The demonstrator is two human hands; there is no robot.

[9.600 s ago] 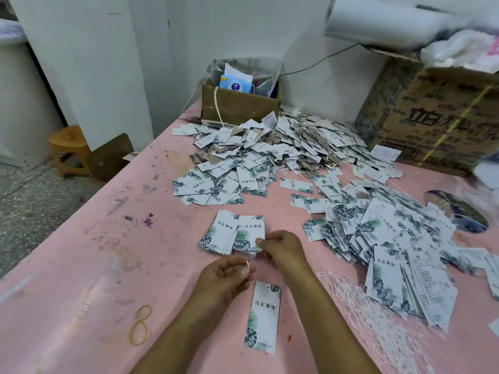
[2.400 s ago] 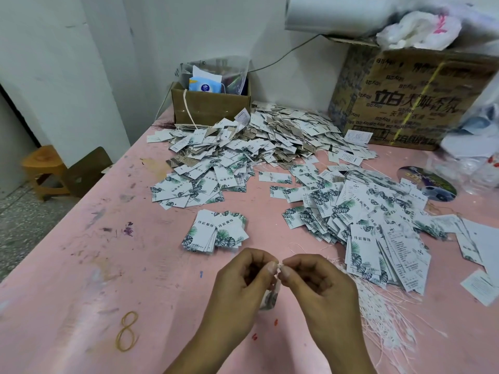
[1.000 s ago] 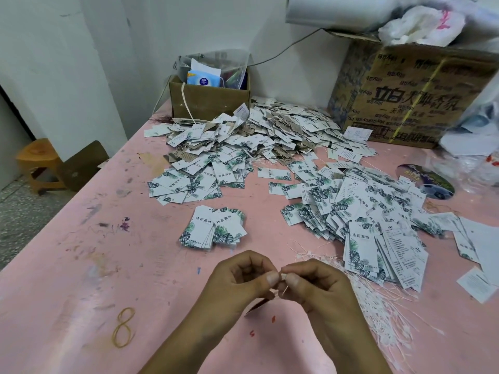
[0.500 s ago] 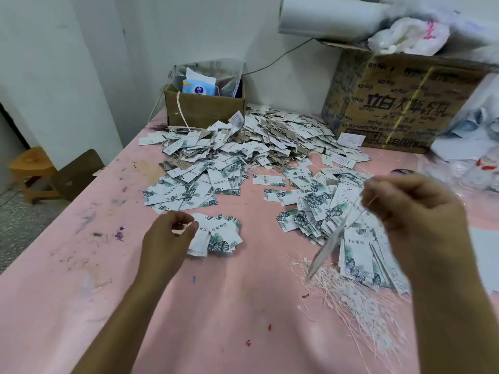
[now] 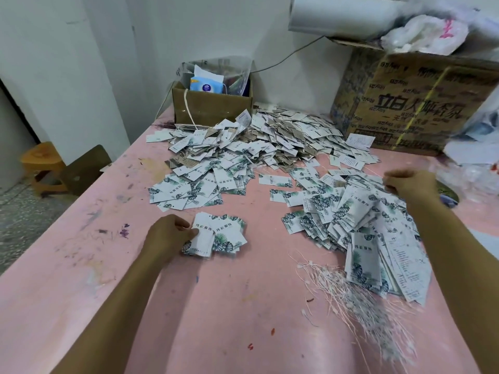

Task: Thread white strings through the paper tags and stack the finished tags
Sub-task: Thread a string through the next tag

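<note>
A small stack of leaf-printed paper tags [image 5: 220, 234] lies on the pink table. My left hand [image 5: 168, 234] is at its left edge, with thumb and fingers pinching the top tag there. My right hand [image 5: 410, 183] is stretched out over the far edge of the big heap of tags [image 5: 359, 228] on the right. Its fingers are curled as if pinching a thin string; the string itself is too fine to make out. A tilted tag [image 5: 351, 209] lies on top of the heap just below that hand. Loose white strings [image 5: 359, 300] are spread at the near right.
A wider spread of tags [image 5: 243, 155] covers the middle and back of the table [image 5: 216, 319]. A small open cardboard box [image 5: 212, 103] stands at the back, and a large printed carton [image 5: 415, 103] at the back right. A wooden stool [image 5: 43, 163] stands on the floor at the left.
My hands have parted from the middle. The right hand carried the threaded tag up and away to the right heap, where the tag no longer hangs. The left hand went to the small stack.
</note>
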